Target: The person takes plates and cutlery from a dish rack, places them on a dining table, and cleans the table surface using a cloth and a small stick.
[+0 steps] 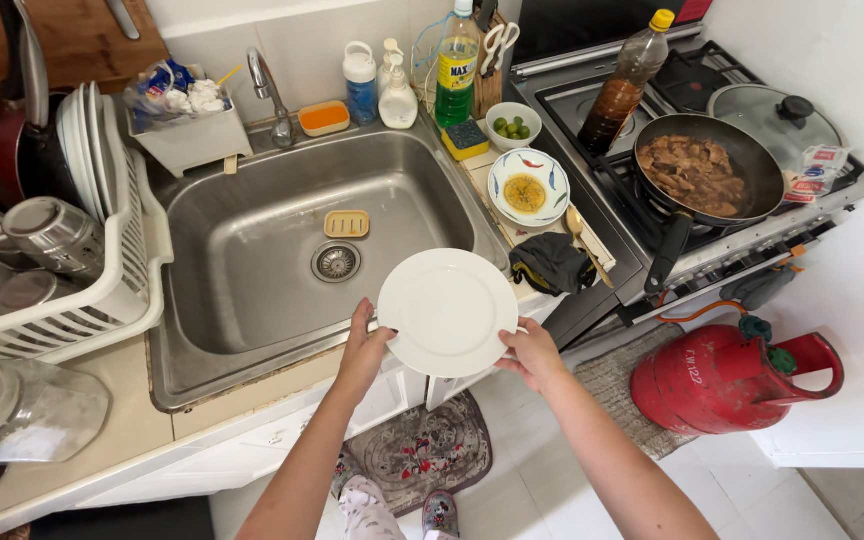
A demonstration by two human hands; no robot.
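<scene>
I hold a plain white round plate (447,310) level over the front right corner of the steel sink (252,300). My left hand (364,348) grips its left rim and my right hand (530,352) grips its lower right rim. The plate's face looks bare. Just beyond it on the counter lie a dark cloth (552,264) and a patterned bowl (528,187) with yellow sauce.
A dish rack (102,290) with plates and a metal pot stands at left. Bottles and a tap line the sink's back. A frying pan (708,170) of cooked meat sits on the stove at right; a red gas cylinder (727,375) stands on the floor below.
</scene>
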